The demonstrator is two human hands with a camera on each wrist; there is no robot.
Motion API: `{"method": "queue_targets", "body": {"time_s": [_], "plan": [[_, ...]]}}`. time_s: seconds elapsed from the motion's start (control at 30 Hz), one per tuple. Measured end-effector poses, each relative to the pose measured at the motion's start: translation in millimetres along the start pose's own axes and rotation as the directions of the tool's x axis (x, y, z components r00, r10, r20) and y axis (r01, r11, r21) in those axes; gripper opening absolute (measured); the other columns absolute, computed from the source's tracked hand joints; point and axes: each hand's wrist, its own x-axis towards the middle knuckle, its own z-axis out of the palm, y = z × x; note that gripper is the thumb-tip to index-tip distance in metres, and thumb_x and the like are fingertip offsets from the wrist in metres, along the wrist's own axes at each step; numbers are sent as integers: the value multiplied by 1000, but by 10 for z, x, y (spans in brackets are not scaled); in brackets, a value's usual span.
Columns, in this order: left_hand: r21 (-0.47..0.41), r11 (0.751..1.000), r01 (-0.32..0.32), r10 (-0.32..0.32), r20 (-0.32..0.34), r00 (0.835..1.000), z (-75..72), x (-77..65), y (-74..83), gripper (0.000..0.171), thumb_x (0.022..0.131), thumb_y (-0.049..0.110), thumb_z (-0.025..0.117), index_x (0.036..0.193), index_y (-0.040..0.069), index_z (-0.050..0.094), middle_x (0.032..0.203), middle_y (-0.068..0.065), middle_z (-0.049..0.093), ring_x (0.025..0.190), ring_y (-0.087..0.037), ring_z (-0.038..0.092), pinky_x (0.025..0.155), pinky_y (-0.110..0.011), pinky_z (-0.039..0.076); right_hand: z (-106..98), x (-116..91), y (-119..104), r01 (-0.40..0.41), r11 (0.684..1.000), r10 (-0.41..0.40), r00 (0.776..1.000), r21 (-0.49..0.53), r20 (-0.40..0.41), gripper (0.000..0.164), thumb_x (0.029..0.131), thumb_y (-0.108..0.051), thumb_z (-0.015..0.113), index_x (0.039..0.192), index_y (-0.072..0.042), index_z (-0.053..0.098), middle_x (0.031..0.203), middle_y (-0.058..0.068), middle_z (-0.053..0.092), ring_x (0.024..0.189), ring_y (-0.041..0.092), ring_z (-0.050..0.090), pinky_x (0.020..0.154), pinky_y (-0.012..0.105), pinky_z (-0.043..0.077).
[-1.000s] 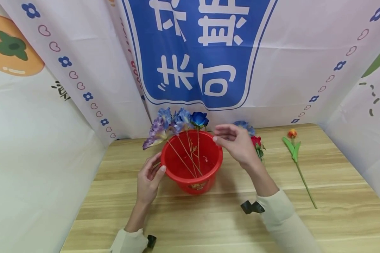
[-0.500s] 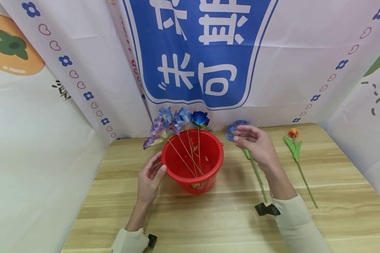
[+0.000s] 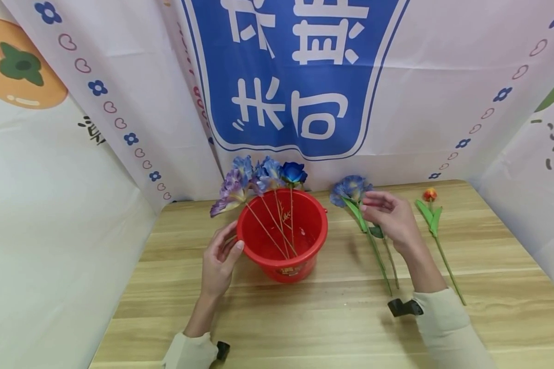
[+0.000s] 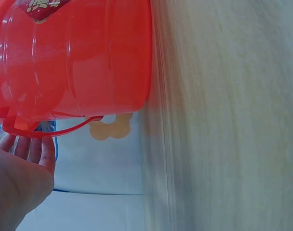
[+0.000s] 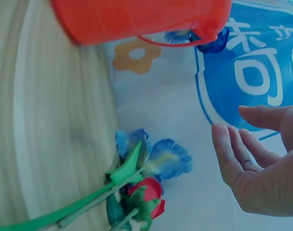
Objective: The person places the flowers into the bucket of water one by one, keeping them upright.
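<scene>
In the head view, my left hand (image 3: 219, 261) rests against the left rim of a red bucket (image 3: 282, 269), its thumb right at the edge. In the left wrist view its fingers (image 4: 34, 150) lie nearly straight beside the handle (image 4: 69, 131). Inside the bucket stand several artificial stems: a purple flower (image 3: 231, 189), light blue flowers (image 3: 269, 173) and a blue rose (image 3: 293, 173). My right hand (image 3: 394, 220) hovers with relaxed fingers and nothing between them. Under it lie a blue iris-like flower (image 3: 351, 188) and a red rose (image 5: 150, 190), which the hand hides in the head view.
An orange tulip (image 3: 429, 195) with green leaves lies at the right of the wooden table (image 3: 304, 328). A white cloth backdrop with a blue printed panel (image 3: 300, 77) hangs right behind the table's far edge.
My right hand has moved right, away from the bucket's rim to over the lying flowers, uncovering the blue flower. My left hand stays at the bucket.
</scene>
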Motion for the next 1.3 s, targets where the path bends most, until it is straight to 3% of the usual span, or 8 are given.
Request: {"method": "queue_targets", "body": {"time_s": [0.27,0.4,0.57,0.67,0.77,1.03,1.3], "plan": [[-8,1000,-8,8,-1,1000,2,5,-11,49,99,-11,65,147,-6,59,143,-21,61,130,-23,66,111,-23,56,-130,50,203,-65,998,65,998,26,7,53,104,-1,65,151,14,46,101,-16,72,93,-1,73,88,21,66],[5,1000,-7,7,7,1000,-9,6,-3,49,99,-9,66,148,-7,58,143,-18,62,130,-18,66,111,-22,56,-189,82,322,-111,994,111,994,5,22,55,105,-3,64,154,13,43,106,-12,71,93,-1,73,90,23,66],[9,1000,1,-2,11,1000,-18,2,14,49,100,-9,65,148,-8,57,142,-13,63,130,-12,65,111,-23,56,-232,121,459,-160,985,162,987,-60,23,56,105,-7,66,154,10,46,125,10,70,97,0,74,92,22,65],[4,1000,2,-2,4,1000,-18,-3,12,49,99,-9,65,147,-8,57,142,-14,63,130,-11,66,111,-23,56,-242,145,522,-179,979,182,983,-98,31,56,105,-9,66,155,9,46,141,27,62,99,1,73,93,24,65],[3,1000,-1,1,-5,1000,-19,-13,4,48,99,-11,65,147,-8,58,141,-16,63,129,-12,66,111,-22,56,-246,170,582,-201,972,208,977,-121,46,57,106,-10,66,156,9,45,150,34,55,100,1,73,93,25,65],[-1,1000,0,0,-10,1000,-15,-18,-2,49,98,-12,65,147,-7,59,142,-20,61,129,-13,66,111,-21,56,-232,198,683,-269,950,281,958,-158,54,58,106,-10,67,157,6,45,155,32,53,104,4,73,90,27,66],[-2,1000,0,0,-5,1000,1,-4,6,49,98,-11,65,146,-7,59,142,-23,61,130,-18,66,110,-22,56,-227,198,748,-277,939,289,957,-205,36,57,101,-7,73,152,8,52,154,32,55,96,-1,69,82,21,65]]}}
